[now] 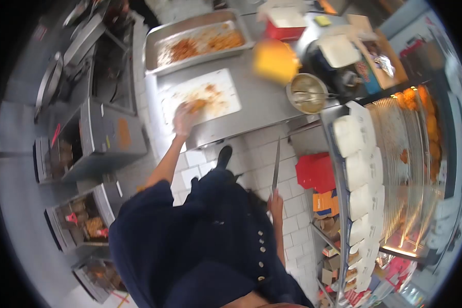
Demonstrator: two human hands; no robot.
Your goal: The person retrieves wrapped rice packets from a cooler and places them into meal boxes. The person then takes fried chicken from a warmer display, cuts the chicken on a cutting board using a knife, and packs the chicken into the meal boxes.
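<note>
My left hand (184, 119), in a clear glove, is at a piece of browned food (196, 106) on the white cutting board (226, 87), its fingers closed around the near end of the piece. Crumbs and brown stains lie around it on the board. My right hand (275, 201) is low at my right side, closed on the handle of a long knife (277, 167) whose blade points away from me over the floor. The handle is mostly hidden in the fist.
Behind the board stands a steel tray (197, 60) of chopped food. A metal bowl (307, 93) sits at the counter's right end, near a blurred yellow object (275, 61). Open white boxes (358, 200) line the right shelf by a heated display. Ovens (110, 128) stand left.
</note>
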